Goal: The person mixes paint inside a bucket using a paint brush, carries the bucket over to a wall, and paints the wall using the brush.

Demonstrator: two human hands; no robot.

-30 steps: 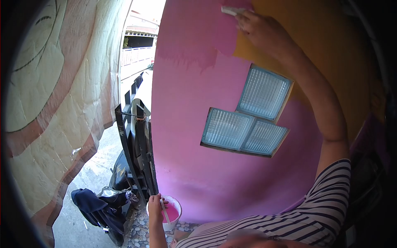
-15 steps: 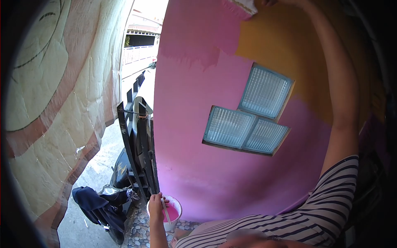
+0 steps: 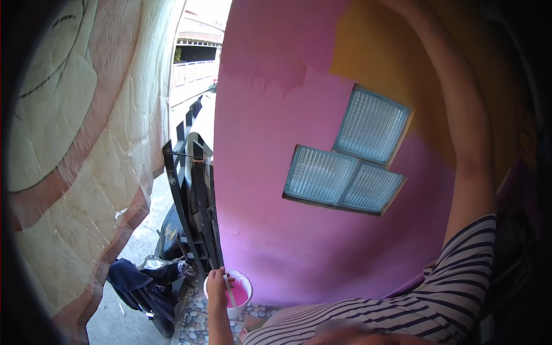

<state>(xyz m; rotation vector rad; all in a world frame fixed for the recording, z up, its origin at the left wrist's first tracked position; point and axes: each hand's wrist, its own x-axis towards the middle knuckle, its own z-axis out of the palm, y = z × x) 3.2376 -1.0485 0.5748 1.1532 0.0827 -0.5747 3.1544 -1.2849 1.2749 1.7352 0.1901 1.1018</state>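
At the lower middle, my left hand is closed at the near-left side of a white paint bucket. Bright pink paint fills part of it, and a pale strip that looks like the bucket's handle runs from my fingers across the opening. My right arm is raised along the right side, and my right hand is cut off by the top edge; its fingers and anything in them are out of sight. Before it stands a wall, lighter pink below, a fresher, deeper pink above, and an ochre area at the upper right.
Glass-block windows are set in the wall. Left of it stand a black metal gate and a motorbike with a dark cloth on it. A large printed sheet hangs at the left. Pebbled flooring lies below.
The paint-loaded brush or roller end at the top, beside my right hand, has gone up out of view. My right hand has risen too. My left hand stays at the bucket.
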